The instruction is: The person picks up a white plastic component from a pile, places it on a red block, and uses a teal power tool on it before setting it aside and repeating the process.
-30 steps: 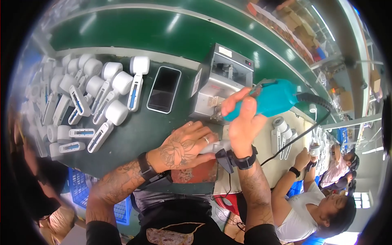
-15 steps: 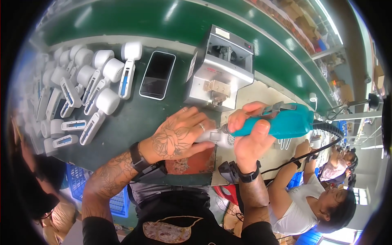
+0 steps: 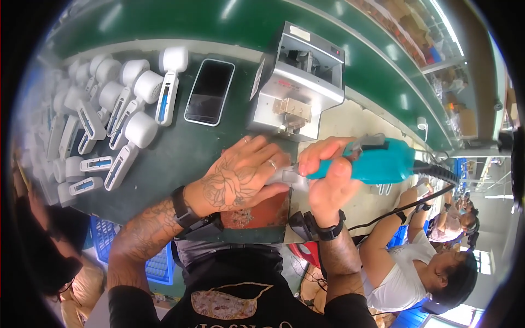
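In the middle of the bench, my left hand [image 3: 235,183] is closed around a white handheld fan [image 3: 290,176], and most of the fan is hidden by my fingers. A teal electric screwdriver [image 3: 389,161] lies sideways in my right hand [image 3: 331,188], its front end pointing left at the fan. I cannot make out the tip or whether it touches a screw. Under my left hand is a worn reddish patch [image 3: 257,212] on the bench. Just beyond my hands stands a grey metal machine [image 3: 298,90] with an open top.
Several white handheld fans [image 3: 141,130] with blue strips are piled at the left, near a phone [image 3: 210,90]. A black cable [image 3: 432,192] trails right from the screwdriver. A co-worker [image 3: 404,273] sits at the right; a blue crate [image 3: 158,262] is below the bench.
My right hand and the screwdriver have shifted slightly left, closer to my left hand. The fan's round vented end, visible before, is now mostly covered. The view has tilted a little.
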{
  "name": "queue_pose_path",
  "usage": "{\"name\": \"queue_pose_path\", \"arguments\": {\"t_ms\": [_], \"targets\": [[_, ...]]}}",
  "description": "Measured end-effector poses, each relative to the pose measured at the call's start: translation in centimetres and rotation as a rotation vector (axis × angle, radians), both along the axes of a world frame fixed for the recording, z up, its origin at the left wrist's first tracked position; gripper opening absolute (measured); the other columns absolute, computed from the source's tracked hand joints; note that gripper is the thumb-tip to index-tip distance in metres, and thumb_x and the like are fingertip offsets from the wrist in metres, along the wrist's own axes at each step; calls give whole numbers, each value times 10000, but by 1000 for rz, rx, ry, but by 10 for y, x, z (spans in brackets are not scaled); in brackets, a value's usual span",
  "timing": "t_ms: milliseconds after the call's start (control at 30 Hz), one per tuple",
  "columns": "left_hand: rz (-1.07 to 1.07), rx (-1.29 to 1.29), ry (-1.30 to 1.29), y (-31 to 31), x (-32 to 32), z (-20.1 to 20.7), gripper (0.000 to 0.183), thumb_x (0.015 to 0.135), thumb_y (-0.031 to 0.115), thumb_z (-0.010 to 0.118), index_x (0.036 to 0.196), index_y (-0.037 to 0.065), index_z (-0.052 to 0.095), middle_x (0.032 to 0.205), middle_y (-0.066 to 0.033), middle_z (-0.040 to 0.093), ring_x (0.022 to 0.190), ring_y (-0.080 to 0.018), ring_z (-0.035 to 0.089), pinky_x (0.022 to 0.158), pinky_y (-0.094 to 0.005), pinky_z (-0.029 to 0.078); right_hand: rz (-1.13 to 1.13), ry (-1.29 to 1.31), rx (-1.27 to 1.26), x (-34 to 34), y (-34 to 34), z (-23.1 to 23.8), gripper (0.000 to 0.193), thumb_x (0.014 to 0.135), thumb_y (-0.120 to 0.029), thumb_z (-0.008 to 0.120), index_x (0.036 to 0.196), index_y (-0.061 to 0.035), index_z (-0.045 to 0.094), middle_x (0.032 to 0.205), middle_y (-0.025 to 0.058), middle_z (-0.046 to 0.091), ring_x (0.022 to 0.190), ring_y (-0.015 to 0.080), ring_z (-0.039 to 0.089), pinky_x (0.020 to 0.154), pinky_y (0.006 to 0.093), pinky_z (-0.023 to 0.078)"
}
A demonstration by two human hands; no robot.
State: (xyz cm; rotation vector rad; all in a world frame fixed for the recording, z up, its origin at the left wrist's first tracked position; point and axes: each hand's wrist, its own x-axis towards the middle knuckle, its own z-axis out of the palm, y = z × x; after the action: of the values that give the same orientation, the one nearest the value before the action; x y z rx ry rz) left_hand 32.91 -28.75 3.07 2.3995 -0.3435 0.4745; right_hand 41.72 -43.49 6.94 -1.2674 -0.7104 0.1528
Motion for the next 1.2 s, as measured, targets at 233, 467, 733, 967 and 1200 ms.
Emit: {"name": "queue_pose_path", "arguments": {"t_ms": [233, 467, 733, 967, 1200], "targets": [[3, 0, 8, 1, -6, -2, 401, 801, 296, 750, 1130, 107, 620, 1056, -48, 600, 950, -252, 555, 846, -392, 468, -65, -64, -63, 16, 19, 25, 517, 982, -472, 561, 1064, 35, 508, 690, 84, 536, 611, 184, 545, 565, 310, 451], [-38, -41, -17, 2, -8, 4, 371, 806, 262, 696, 1087, 49, 582, 998, -92, 559, 943, -284, 528, 838, -407, 449, -91, -153, 0, 35, 51, 14, 387, 1008, -381, 548, 1000, 5, 514, 703, 70, 546, 600, 173, 551, 554, 305, 452], [-22, -33, -14, 5, -7, 3, 350, 828, 238, 682, 1106, 46, 588, 1000, -91, 553, 932, -283, 522, 836, -402, 440, -65, 15, 18, 1, 14, 31, 549, 949, -530, 576, 1041, 6, 499, 678, 71, 525, 570, 184, 516, 546, 321, 439], [-40, -24, 20, 2, -4, 2, 323, 843, 218, 701, 1096, 44, 604, 1016, -76, 545, 939, -262, 510, 823, -376, 430, -104, 24, -100, -24, -16, 25, 677, 890, -641, 584, 1068, 2, 463, 644, 77, 501, 530, 187, 493, 514, 328, 420], [-38, -48, 28, 3, -3, 1, 331, 837, 208, 704, 1107, 43, 606, 1015, -73, 545, 936, -260, 509, 820, -377, 429, -129, 37, -91, -25, -16, 18, 699, 869, -664, 595, 1053, 0, 478, 631, 70, 494, 526, 180, 488, 500, 324, 413]]}}
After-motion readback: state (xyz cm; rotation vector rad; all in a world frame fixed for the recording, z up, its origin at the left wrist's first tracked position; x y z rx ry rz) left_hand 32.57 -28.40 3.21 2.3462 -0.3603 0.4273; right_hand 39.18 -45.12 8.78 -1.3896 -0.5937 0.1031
